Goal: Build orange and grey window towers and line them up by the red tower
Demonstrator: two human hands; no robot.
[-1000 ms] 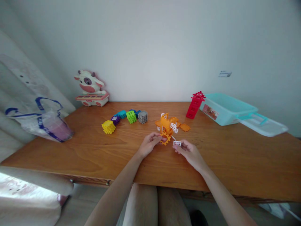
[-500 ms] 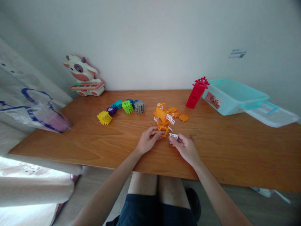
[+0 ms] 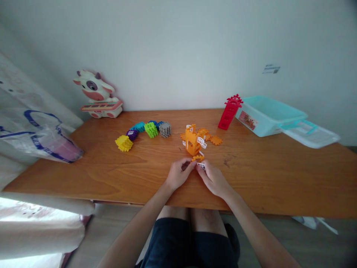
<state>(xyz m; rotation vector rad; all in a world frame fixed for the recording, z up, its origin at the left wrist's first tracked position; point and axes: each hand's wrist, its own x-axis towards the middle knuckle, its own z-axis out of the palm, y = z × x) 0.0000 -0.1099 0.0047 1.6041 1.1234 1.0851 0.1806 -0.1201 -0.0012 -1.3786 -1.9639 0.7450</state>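
Observation:
My left hand pinches an orange toothed plastic piece at its lower left edge. Opposite it, my right hand is closed on a small white grid-like piece, held against or very close to the orange piece; whether the two are joined I cannot tell. Just beyond my fingers stands an orange block structure with white pieces sticking out of its sides. Flat orange toothed pieces lie on the table behind it to the right.
Left of centre, a curved row of toothed blocks includes a yellow block and a grey block. A red tower stands beside a turquoise box. A cow toy and plastic bag are left on the wooden table.
My hands have come together, bringing the white piece to the orange toothed piece. The orange piece has moved slightly toward me and tilted. The camera view has shifted a little.

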